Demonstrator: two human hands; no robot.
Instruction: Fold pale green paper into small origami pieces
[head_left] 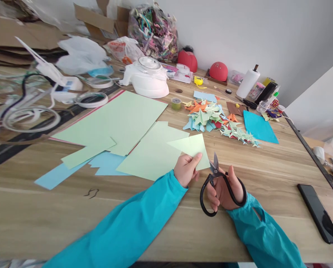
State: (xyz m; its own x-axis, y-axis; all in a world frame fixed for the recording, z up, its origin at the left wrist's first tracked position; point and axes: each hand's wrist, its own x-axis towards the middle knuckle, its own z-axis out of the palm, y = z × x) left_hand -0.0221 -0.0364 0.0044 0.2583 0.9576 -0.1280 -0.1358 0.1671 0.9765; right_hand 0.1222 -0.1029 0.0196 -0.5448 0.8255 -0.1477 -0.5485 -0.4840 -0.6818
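Note:
My left hand pinches a folded piece of pale green paper, thumb on top, just above the table. My right hand has its thumb and fingers through the black handles of a pair of scissors. The scissor blades point up and stand slightly apart, right beside the paper's right edge. Whether a blade touches the paper I cannot tell. Left of my hands lie large green sheets, a cut green sheet and blue paper pieces. Beyond them is a pile of folded paper stars.
A phone lies at the right. A turquoise sheet, a green spool, a yellow tape measure and red pincushions sit farther back. White tape rolls and cables occupy the left, with bags and cardboard behind.

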